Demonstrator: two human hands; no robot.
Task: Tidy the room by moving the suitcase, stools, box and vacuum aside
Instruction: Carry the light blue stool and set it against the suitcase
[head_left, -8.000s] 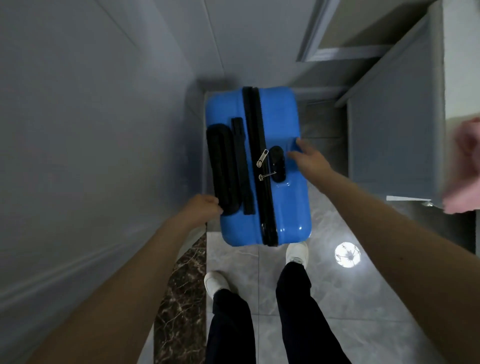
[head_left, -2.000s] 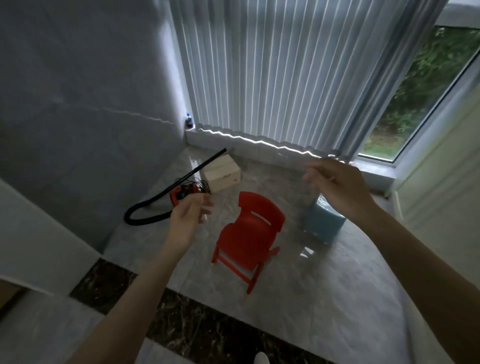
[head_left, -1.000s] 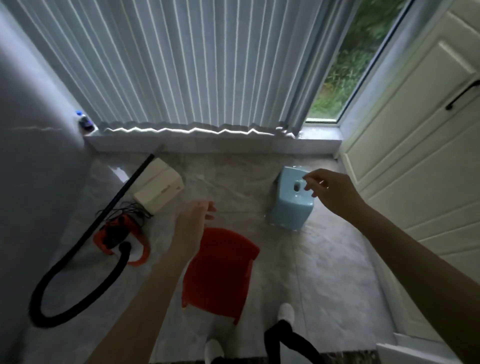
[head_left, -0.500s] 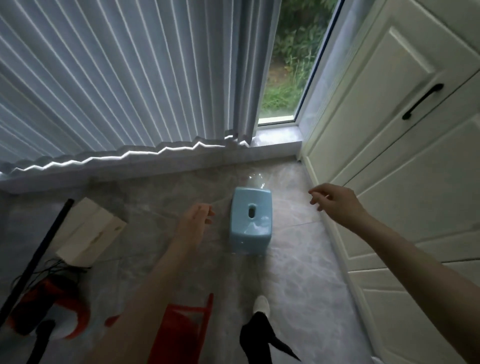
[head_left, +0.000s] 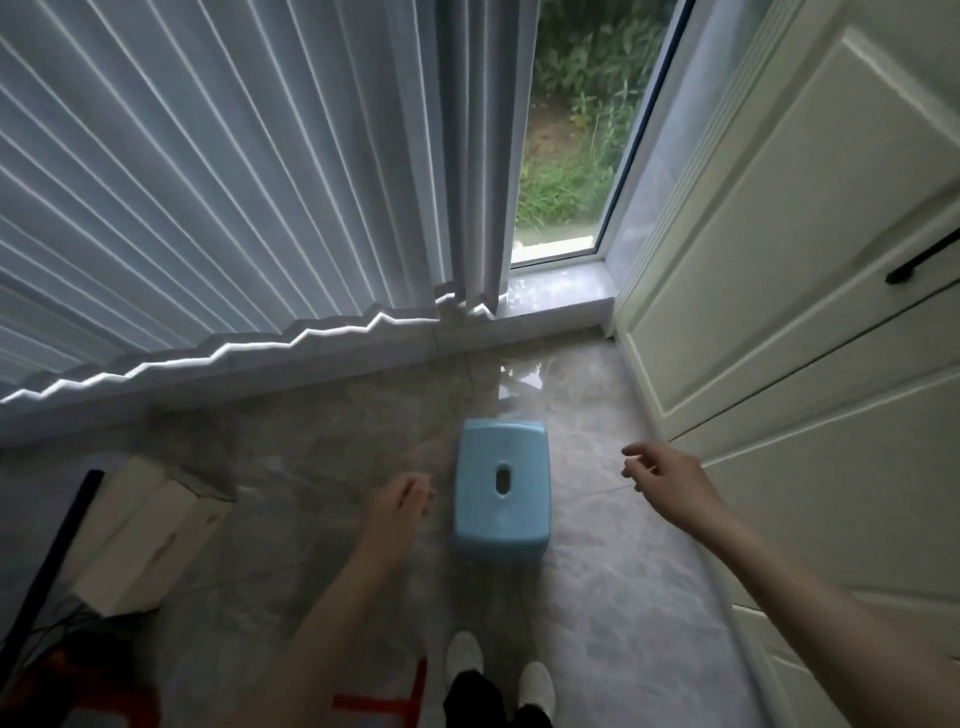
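Light blue stool (head_left: 502, 491) stands upright on the grey floor (head_left: 597, 613), between both hands: left hand (head_left: 397, 506) just beside its left edge, right hand (head_left: 667, 475) off to its right, neither touching, fingers loosely curled on nothing. Window sill (head_left: 291, 364) ahead, white cabinet (head_left: 789, 322) close on the right, bare floor between stool and both. Box (head_left: 140, 535) lies left, red stool (head_left: 384, 701) edge by the feet

Blue stool (head_left: 501, 491) nearer, between hands
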